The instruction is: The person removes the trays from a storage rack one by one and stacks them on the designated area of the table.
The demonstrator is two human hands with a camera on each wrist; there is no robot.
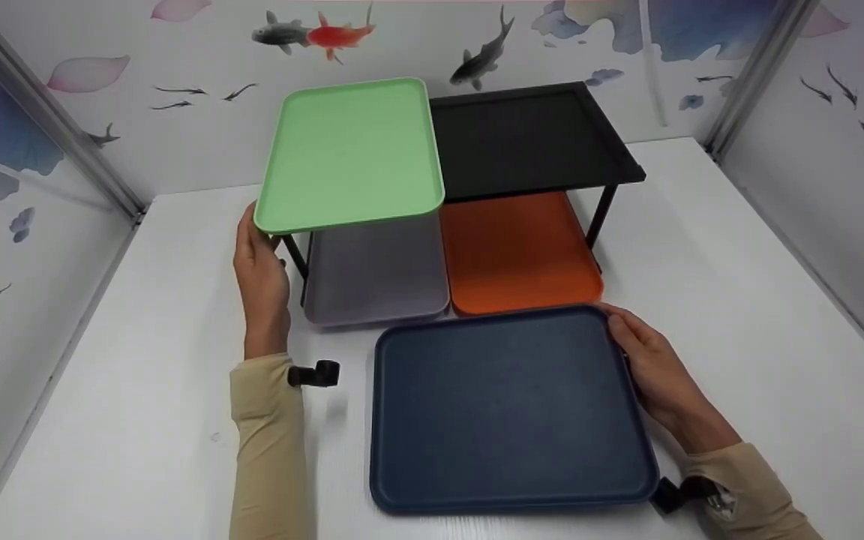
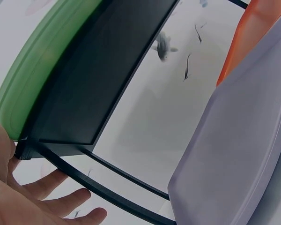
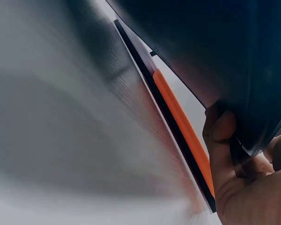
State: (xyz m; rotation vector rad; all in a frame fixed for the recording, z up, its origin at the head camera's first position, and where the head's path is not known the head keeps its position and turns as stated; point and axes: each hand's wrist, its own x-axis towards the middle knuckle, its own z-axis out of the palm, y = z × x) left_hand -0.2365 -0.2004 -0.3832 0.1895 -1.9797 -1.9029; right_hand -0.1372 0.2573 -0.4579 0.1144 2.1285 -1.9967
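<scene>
My right hand (image 1: 661, 371) grips a dark blue tray (image 1: 507, 412) at its far right corner, thumb over the rim and fingers curled underneath. In the right wrist view that tray is tilted above the white table. A light green tray (image 1: 353, 157) lies on the left half of a black two-tier rack's top shelf (image 1: 526, 142). My left hand (image 1: 261, 277) is at the green tray's near left corner; in the left wrist view its fingers (image 2: 68, 201) are spread and fairly straight beside the rack's leg. Below, a grey-purple tray (image 1: 379, 274) and an orange tray (image 1: 518, 255) lie side by side.
White panels (image 1: 207, 142) painted with fish stand behind and at both sides of the white table (image 1: 154, 390). Metal posts (image 1: 758, 75) mark the panel corners. Black straps with small cameras (image 1: 319, 373) sit on both wrists.
</scene>
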